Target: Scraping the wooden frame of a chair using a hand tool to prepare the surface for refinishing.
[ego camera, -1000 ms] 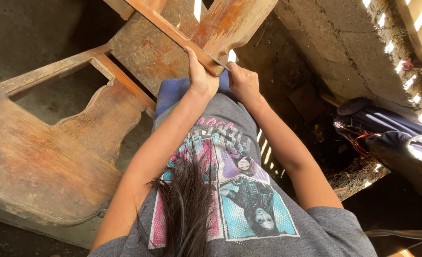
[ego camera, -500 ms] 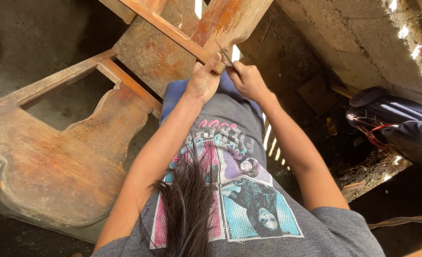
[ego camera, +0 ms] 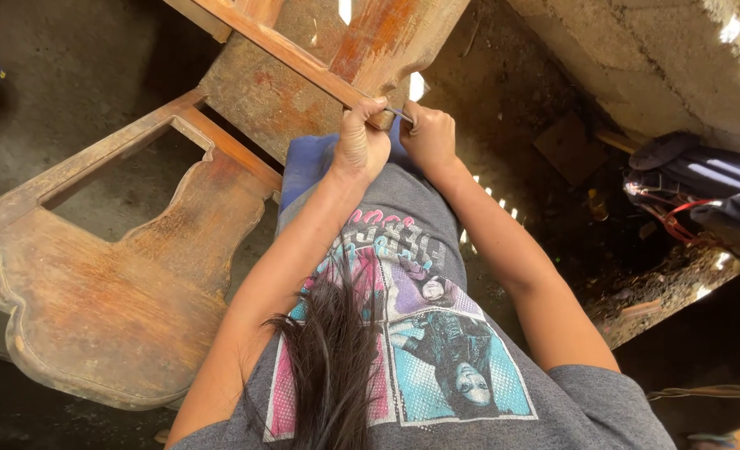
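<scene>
Shifted since the earlier frames: both hands are now drawn closer together at the end of the wooden slat, and the thin tool is seen more clearly between them.

Item, nearest: grey printed shirt and a hanging lock of dark hair, which partly screens the lower view.

Item: left hand, fingers closed in a fist around the wooden slat, by which the piece is held steady.

Item: right hand, fingers closed on a thin metal tool, kind not discernible, whose tip is set against the slat end just beside the left hand. The work is judged best done with short, controlled strokes directed away from the left fingers, as these lie touching or nearly touching the tool's tip; a firm hold on the slat is called for so that it is not twisted.

Item: blue cloth over the lap, beneath the hands.

Item: worn wooden chair frame, laid on its side to the left, its panel extending beyond the hands. Its bulk crowds the left elbow.

Item, farther: dirt floor; scraps of wood; concrete wall; dark bag with red cord at right, well apart from the work.
</scene>
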